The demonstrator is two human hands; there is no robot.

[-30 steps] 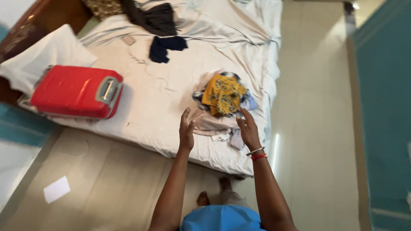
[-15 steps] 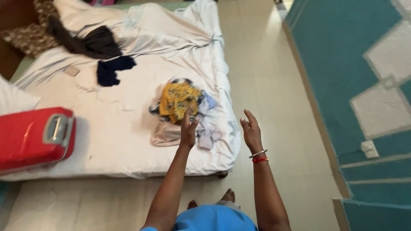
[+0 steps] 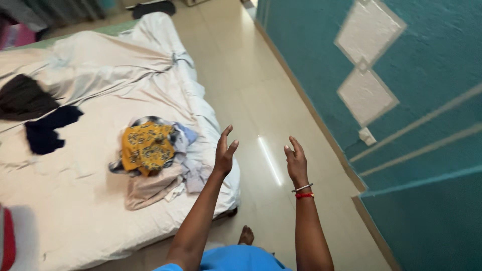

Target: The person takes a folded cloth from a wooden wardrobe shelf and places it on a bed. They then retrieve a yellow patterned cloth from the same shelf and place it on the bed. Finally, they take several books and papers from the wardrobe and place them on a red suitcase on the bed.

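Both hands, left (image 3: 224, 152) and right (image 3: 296, 161), hover empty, fingers spread, beside piled clothes (image 3: 153, 155).

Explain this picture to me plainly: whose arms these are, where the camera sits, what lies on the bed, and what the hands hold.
There is no machine here. The camera is worn on a person's head and looks down, so the two bare arms rising from the bottom edge are that person's own. The left hand and the right hand are both raised, open and empty, touching nothing. The right wrist wears a metal bangle and a red thread. The left hand is near the corner of a bed with a rumpled pale sheet. On it lies a pile of clothes topped by a yellow patterned cloth, with dark garments farther left. A teal wall stands on the right.
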